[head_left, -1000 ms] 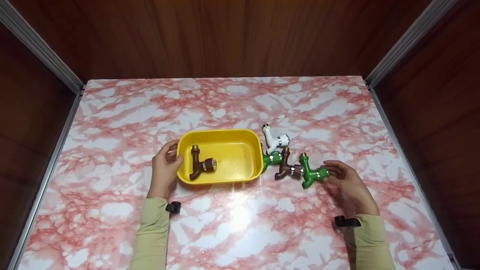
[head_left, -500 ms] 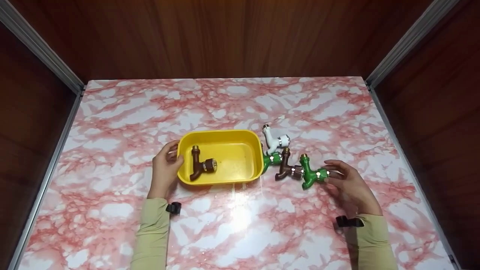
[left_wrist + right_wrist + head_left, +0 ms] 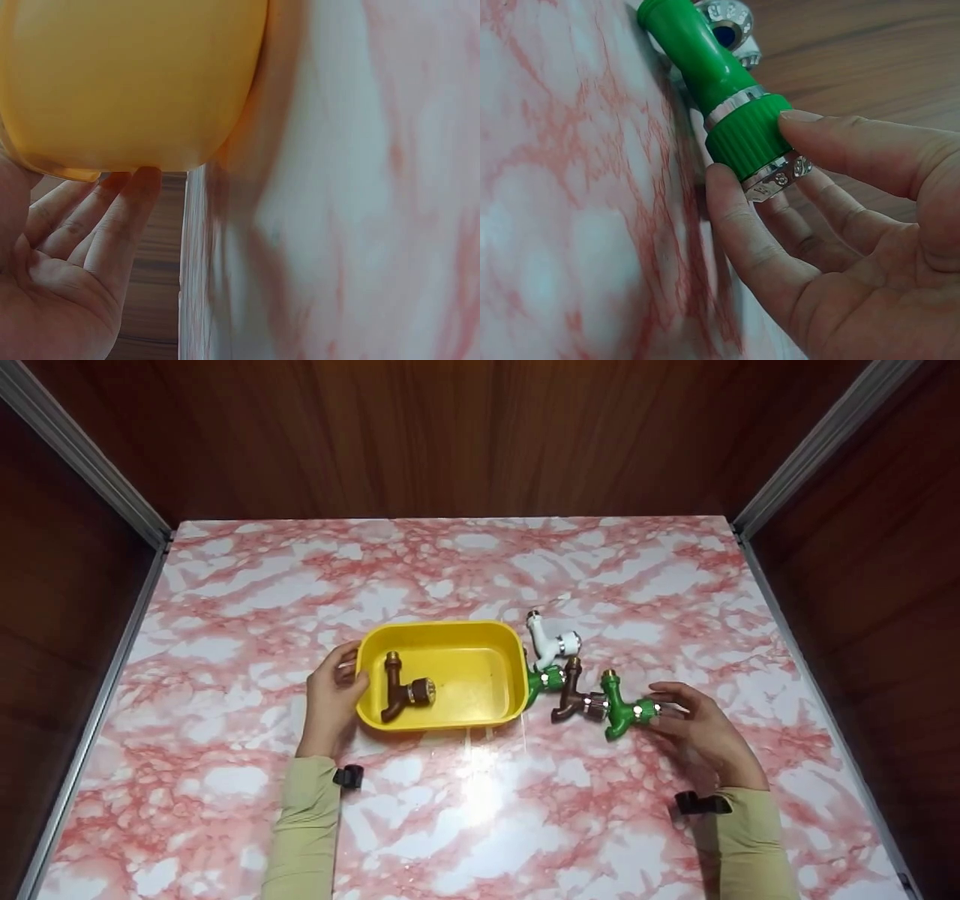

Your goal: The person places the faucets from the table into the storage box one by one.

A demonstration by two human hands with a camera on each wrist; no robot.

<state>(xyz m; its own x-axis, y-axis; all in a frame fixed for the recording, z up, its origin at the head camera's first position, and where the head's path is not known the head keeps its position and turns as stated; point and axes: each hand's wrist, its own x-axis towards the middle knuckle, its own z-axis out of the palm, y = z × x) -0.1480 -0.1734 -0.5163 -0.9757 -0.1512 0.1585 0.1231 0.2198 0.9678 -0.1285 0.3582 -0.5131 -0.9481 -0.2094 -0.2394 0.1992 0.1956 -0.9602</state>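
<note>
My left hand [image 3: 332, 697] holds the left end of a yellow plastic tub [image 3: 491, 718], thumb at the rim and fingers against the outer wall. The left wrist view shows its fingertips touching the tub [image 3: 135, 90]. Inside the tub, at the left, lies a brown tap [image 3: 395, 694]. My right hand [image 3: 709, 731] pinches the ribbed handle of a green tap [image 3: 619, 709] between thumb and finger, clearest in the right wrist view, where the green tap [image 3: 746, 139] points away from the palm. That tap lies rightmost in the row of taps.
Between tub and green tap lie a second brown tap [image 3: 571, 697], a white tap [image 3: 547, 645] and another green tap [image 3: 546, 679], partly hidden by the tub wall. The pink-and-white marbled table [image 3: 465, 562] meets dark wood panels [image 3: 450, 442] at back and sides.
Both hands keep their places and grips; the tub and taps stay put. The whole head view has only shifted very slightly.
</note>
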